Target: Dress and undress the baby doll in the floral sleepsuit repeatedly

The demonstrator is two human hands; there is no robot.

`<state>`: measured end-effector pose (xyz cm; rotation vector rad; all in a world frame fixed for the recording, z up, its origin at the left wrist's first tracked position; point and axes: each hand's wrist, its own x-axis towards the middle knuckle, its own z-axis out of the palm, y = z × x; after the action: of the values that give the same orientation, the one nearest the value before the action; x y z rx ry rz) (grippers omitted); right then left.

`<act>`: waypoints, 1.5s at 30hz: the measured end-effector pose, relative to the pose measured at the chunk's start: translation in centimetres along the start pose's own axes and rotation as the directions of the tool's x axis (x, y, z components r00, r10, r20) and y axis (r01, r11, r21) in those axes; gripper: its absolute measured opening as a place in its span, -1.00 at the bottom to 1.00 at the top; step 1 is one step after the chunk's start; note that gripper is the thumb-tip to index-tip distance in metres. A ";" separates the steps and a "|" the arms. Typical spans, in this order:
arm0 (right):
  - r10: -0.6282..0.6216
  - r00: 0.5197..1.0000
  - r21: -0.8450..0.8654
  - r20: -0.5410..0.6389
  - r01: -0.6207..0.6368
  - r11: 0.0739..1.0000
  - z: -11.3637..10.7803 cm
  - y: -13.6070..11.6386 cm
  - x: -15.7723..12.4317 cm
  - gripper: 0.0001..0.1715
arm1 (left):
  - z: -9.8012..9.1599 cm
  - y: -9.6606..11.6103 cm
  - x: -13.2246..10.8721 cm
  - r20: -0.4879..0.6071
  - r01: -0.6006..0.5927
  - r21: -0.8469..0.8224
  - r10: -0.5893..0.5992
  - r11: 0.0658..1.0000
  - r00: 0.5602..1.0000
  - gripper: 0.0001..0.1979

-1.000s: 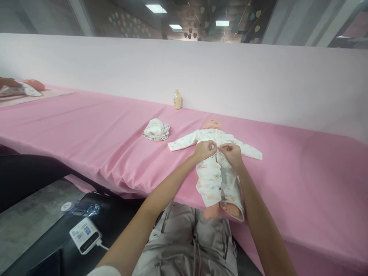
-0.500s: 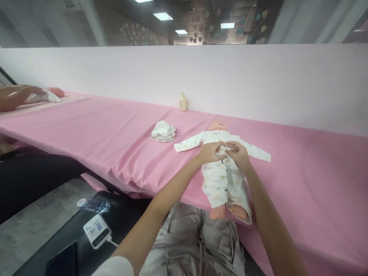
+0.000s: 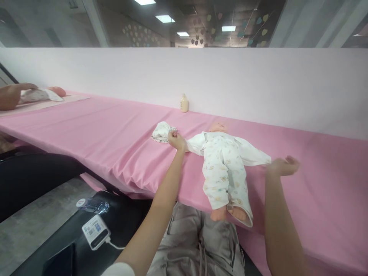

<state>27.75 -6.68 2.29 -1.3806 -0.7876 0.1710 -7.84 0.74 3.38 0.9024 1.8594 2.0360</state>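
Observation:
A baby doll [image 3: 218,127] lies on its back on the pink cloth, its bare feet at the near edge. Patterned white trousers [image 3: 217,178] cover its legs and belly. The white top [image 3: 249,152] is spread open to both sides, its plain inner face showing. My left hand [image 3: 177,141], fingers curled, is at the end of the left sleeve, beside a folded white cloth [image 3: 161,132]. My right hand [image 3: 283,166], blurred by motion, is at the tip of the right side of the top; its grip is unclear.
A cream bottle [image 3: 184,103] stands by the white wall. At the far left, a person's hand [image 3: 11,96] rests on another doll [image 3: 57,91]. A black seat [image 3: 120,226] at lower left holds a clear bottle, a white device with a cable and a dark phone.
My hands have parted from the doll's middle, one to each side. The top, patterned side up before, is now opened outward, showing the trousers up to the chest.

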 end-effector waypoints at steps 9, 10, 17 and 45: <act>-0.221 0.765 -0.034 0.604 0.302 0.953 6.6 -1.9 -6.8 -0.37 | 2.3 0.5 -7.3 0.869 -0.468 -0.170 0.355 0.867 0.343 -0.44; -0.184 0.759 -0.069 0.624 0.288 0.955 6.7 -1.9 -6.9 -0.34 | 2.3 0.5 -7.4 0.910 -0.454 -0.140 0.295 0.880 0.291 -0.33; -0.071 0.785 -0.148 0.616 0.204 0.968 7.8 -2.0 -6.6 -0.29 | 2.7 0.0 -6.6 0.909 -0.319 -0.137 0.247 0.938 0.336 -0.19; -0.245 0.721 -0.512 0.648 0.651 0.560 6.4 -2.7 -8.9 -0.64 | -2.1 1.1 -7.2 0.960 -0.799 -0.022 0.237 0.601 0.152 -0.50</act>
<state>16.51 -6.98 1.08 -1.8201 -1.8135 -0.2545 -3.20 -5.18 2.45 2.5451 1.3563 0.6161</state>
